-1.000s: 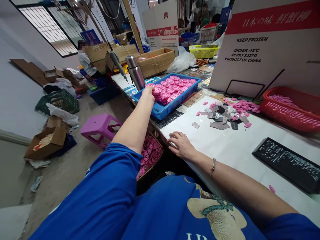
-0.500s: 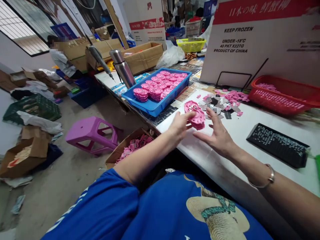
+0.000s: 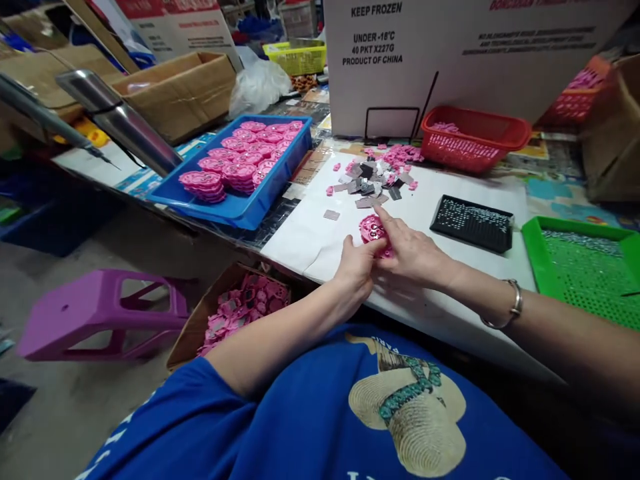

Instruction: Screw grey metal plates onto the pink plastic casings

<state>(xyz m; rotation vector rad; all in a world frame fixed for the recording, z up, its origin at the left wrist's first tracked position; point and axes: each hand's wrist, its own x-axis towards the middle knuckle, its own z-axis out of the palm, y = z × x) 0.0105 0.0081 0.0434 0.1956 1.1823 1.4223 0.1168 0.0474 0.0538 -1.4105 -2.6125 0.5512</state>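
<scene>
Over the white board I hold a stack of pink pieces between both hands. My left hand grips its near left side, fingers wrapped round it. On its right side is my right hand, closed round the edge, with one finger reaching beyond the stack. The fingers partly cover the pieces. Just past the hands lies a scattered pile of grey rectangles and small pink bits. One grey rectangle lies apart, left of the stack.
A blue tray with pink stacks stands at the left, beside a steel flask. On the right are a black tray, a green tray and a red basket. A purple stool stands below left.
The view has turned right, bringing the green tray into sight. My right hand has closed in on the stack, which both hands now hold lower over the board.
</scene>
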